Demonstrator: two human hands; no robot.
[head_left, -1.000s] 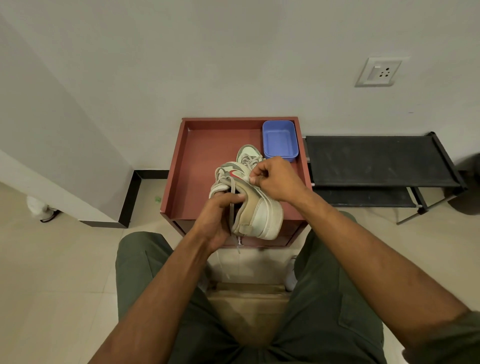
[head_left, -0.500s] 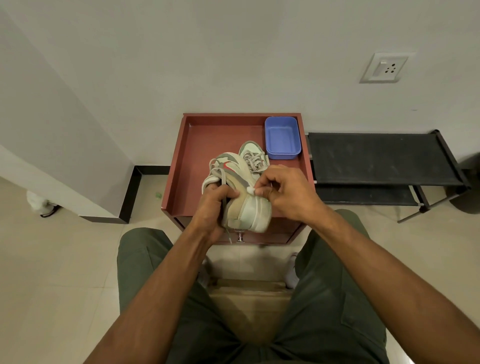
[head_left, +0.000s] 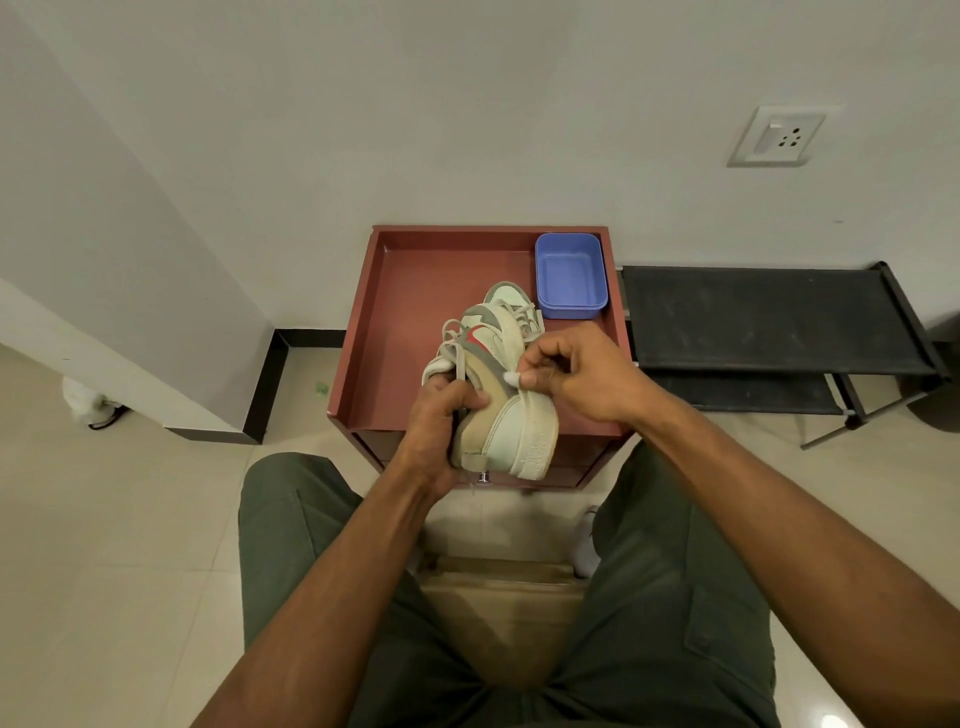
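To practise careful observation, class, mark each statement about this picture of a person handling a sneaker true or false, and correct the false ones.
1. The left hand grips the worn white and beige sneaker. True.
2. The right hand holds nothing. False: it pinches a small white wad at the sneaker's side.
3. The blue rectangular plastic tub sits at the near left corner of the reddish-brown cabinet top. False: it sits at the far right corner.
4. A black shelf rack stands to the right of the cabinet. True.
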